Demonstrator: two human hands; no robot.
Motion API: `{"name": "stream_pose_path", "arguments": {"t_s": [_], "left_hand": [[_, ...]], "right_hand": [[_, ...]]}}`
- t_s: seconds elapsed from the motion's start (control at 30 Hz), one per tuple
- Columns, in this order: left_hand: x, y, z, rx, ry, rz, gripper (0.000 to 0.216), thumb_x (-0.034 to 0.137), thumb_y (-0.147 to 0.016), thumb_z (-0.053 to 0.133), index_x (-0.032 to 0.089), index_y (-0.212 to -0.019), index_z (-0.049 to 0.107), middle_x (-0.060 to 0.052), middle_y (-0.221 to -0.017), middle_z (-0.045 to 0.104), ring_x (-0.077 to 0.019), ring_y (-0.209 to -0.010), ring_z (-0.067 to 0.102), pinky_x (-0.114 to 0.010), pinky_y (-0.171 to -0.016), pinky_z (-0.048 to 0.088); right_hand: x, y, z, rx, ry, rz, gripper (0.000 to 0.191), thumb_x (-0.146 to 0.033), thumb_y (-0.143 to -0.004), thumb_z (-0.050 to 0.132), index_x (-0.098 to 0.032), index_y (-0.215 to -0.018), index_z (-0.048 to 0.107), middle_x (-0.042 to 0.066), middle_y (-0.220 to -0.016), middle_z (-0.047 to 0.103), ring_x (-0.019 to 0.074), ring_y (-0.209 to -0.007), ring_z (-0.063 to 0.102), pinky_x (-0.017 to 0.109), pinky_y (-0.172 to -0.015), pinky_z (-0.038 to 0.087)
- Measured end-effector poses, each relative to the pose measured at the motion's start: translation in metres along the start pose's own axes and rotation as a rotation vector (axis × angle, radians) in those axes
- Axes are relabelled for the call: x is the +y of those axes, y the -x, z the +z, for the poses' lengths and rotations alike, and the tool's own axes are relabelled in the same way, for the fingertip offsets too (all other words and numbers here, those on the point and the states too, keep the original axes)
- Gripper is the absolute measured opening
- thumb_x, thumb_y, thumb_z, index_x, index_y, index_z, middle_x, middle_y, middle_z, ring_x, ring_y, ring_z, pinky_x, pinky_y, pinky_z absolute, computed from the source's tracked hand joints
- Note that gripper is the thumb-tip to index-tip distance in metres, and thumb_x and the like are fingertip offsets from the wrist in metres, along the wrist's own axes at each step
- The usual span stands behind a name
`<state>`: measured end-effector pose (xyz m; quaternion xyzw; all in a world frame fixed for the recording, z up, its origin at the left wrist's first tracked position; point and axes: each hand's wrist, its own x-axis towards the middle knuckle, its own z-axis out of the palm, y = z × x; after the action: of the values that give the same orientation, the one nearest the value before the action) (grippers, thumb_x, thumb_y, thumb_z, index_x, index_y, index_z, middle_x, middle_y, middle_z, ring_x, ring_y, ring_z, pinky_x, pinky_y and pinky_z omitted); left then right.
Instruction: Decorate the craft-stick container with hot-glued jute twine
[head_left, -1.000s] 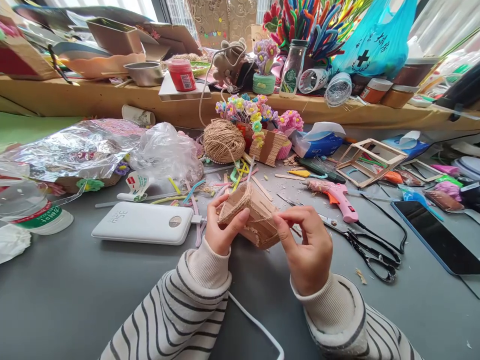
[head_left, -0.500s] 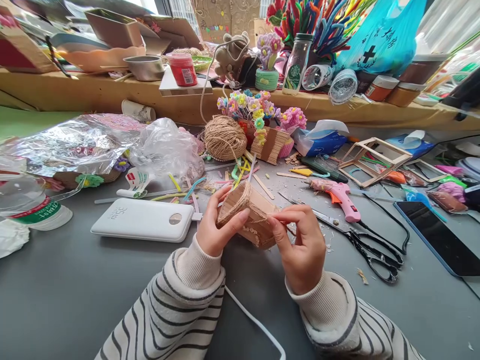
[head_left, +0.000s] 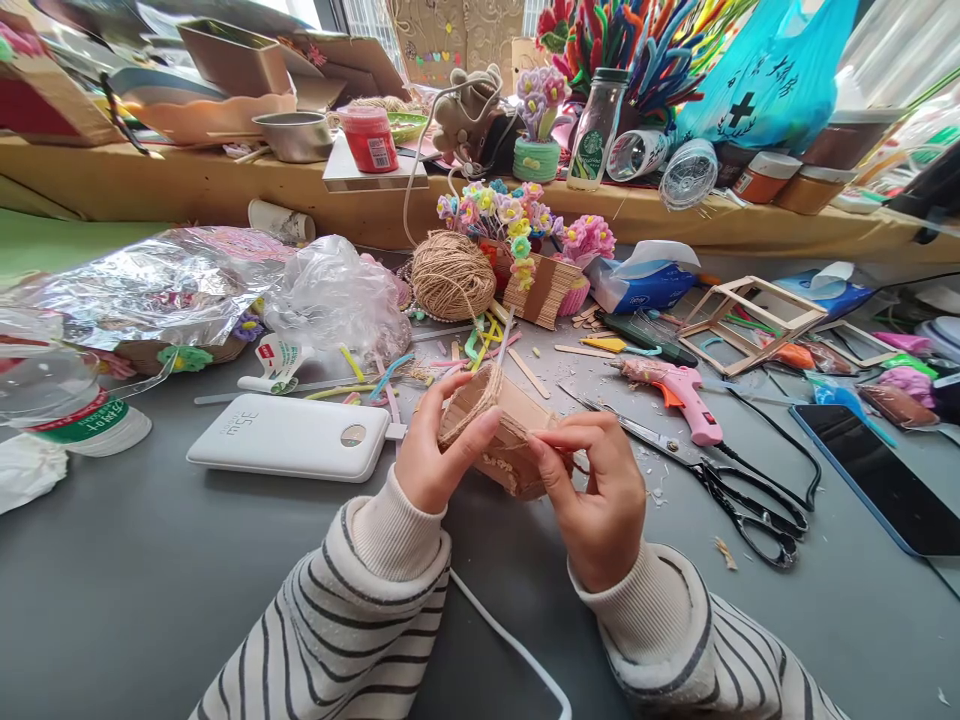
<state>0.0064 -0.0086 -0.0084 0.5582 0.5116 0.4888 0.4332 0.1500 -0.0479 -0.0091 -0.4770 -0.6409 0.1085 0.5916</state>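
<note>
A small pot made of wooden sticks (head_left: 504,428), its rim wrapped in brown twine, is held tilted over the grey table (head_left: 150,580). My left hand (head_left: 435,450) grips its twine-wrapped rim end, thumb on top. My right hand (head_left: 596,490) is closed on the pot's lower side, fingertips pinched against the wood. A ball of twine (head_left: 450,277) lies behind, a strand running toward the pot. Both sleeves are striped.
A white power bank (head_left: 289,450) lies left of my hands, its cable running under my arms. A pink glue gun (head_left: 679,392), black scissors (head_left: 742,500) and a phone (head_left: 877,475) lie to the right. Loose sticks, pipe-cleaner flowers, plastic bags and a cluttered wooden ledge (head_left: 187,195) fill the back.
The pot has turned slightly in my hands and my right fingers have shifted a little left along its side. The view has drifted slightly.
</note>
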Motion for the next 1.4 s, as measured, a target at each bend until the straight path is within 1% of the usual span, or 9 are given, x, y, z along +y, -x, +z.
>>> {"name": "stream_pose_path", "arguments": {"t_s": [0.07,0.2,0.47,0.73,0.9,1.03,1.17,1.27,1.4], "left_hand": [[0.002,-0.001,-0.002,-0.012,-0.026,-0.032,0.062,0.055,-0.061,0.063,0.016,-0.108,0.051,-0.013,-0.126,0.048,-0.0297,-0.121,0.037,-0.042,-0.102,0.025],[0.003,-0.001,-0.003,0.007,-0.029,-0.042,0.062,0.053,-0.058,0.066,0.016,-0.106,0.052,-0.012,-0.124,0.049,-0.0299,-0.120,0.039,-0.040,-0.102,0.026],[0.001,-0.002,-0.003,0.003,-0.047,-0.031,0.060,0.053,-0.059,0.065,0.017,-0.106,0.053,-0.011,-0.123,0.050,-0.0305,-0.119,0.040,-0.041,-0.102,0.026],[0.004,0.000,-0.004,-0.036,-0.032,-0.004,0.057,0.048,-0.061,0.063,0.017,-0.108,0.053,-0.012,-0.127,0.048,-0.0301,-0.123,0.037,-0.043,-0.105,0.022],[0.014,0.003,0.000,-0.014,-0.103,0.016,0.060,0.047,-0.059,0.059,0.012,-0.107,0.052,-0.016,-0.128,0.047,-0.0331,-0.124,0.035,-0.045,-0.105,0.022],[0.018,0.003,0.001,-0.001,-0.166,0.014,0.061,0.046,-0.056,0.059,0.013,-0.106,0.051,-0.016,-0.126,0.047,-0.0325,-0.123,0.036,-0.044,-0.104,0.022],[0.021,0.003,0.000,-0.041,-0.209,0.008,0.065,0.048,-0.057,0.057,0.010,-0.109,0.047,-0.019,-0.129,0.043,-0.0315,-0.124,0.034,-0.045,-0.104,0.022],[0.020,0.003,0.000,-0.055,-0.232,0.010,0.068,0.050,-0.059,0.055,0.008,-0.112,0.045,-0.021,-0.131,0.041,-0.0316,-0.125,0.033,-0.046,-0.104,0.022],[0.017,0.003,-0.001,-0.061,-0.216,0.017,0.067,0.050,-0.061,0.053,0.009,-0.113,0.045,-0.021,-0.133,0.040,-0.0325,-0.125,0.034,-0.047,-0.103,0.025]], "right_hand": [[0.000,0.001,0.000,-0.013,-0.003,-0.002,0.010,-0.012,-0.077,0.056,-0.021,-0.081,0.058,0.001,-0.077,0.052,0.0124,-0.071,0.051,0.025,-0.054,0.044],[0.002,0.003,0.000,-0.029,-0.001,-0.014,0.011,-0.013,-0.077,0.055,-0.021,-0.083,0.058,0.002,-0.078,0.053,0.0136,-0.072,0.052,0.026,-0.053,0.045],[0.002,0.003,0.000,-0.028,0.006,-0.022,0.011,-0.012,-0.076,0.056,-0.021,-0.083,0.058,0.003,-0.078,0.053,0.0141,-0.073,0.053,0.026,-0.053,0.045],[0.001,0.004,0.000,-0.034,0.018,-0.029,0.011,-0.012,-0.076,0.056,-0.021,-0.083,0.059,0.003,-0.079,0.054,0.0142,-0.074,0.053,0.027,-0.056,0.046],[0.001,0.004,0.001,-0.039,0.019,-0.034,0.013,-0.011,-0.076,0.056,-0.021,-0.083,0.058,0.003,-0.079,0.053,0.0143,-0.075,0.053,0.026,-0.057,0.045],[0.001,0.004,0.001,-0.041,0.019,-0.040,0.012,-0.010,-0.075,0.057,-0.020,-0.083,0.058,0.003,-0.079,0.053,0.0140,-0.076,0.053,0.026,-0.057,0.045],[0.002,0.005,0.000,-0.038,0.016,-0.051,0.012,-0.009,-0.075,0.057,-0.019,-0.084,0.058,0.003,-0.080,0.052,0.0135,-0.076,0.052,0.025,-0.056,0.045],[0.002,0.005,0.001,-0.032,0.033,-0.070,0.012,-0.009,-0.075,0.058,-0.018,-0.084,0.058,0.003,-0.079,0.053,0.0132,-0.076,0.052,0.026,-0.060,0.046],[0.002,0.004,0.002,-0.037,0.032,-0.080,0.012,-0.009,-0.075,0.058,-0.018,-0.083,0.058,0.003,-0.079,0.053,0.0133,-0.076,0.053,0.028,-0.063,0.047]]}}
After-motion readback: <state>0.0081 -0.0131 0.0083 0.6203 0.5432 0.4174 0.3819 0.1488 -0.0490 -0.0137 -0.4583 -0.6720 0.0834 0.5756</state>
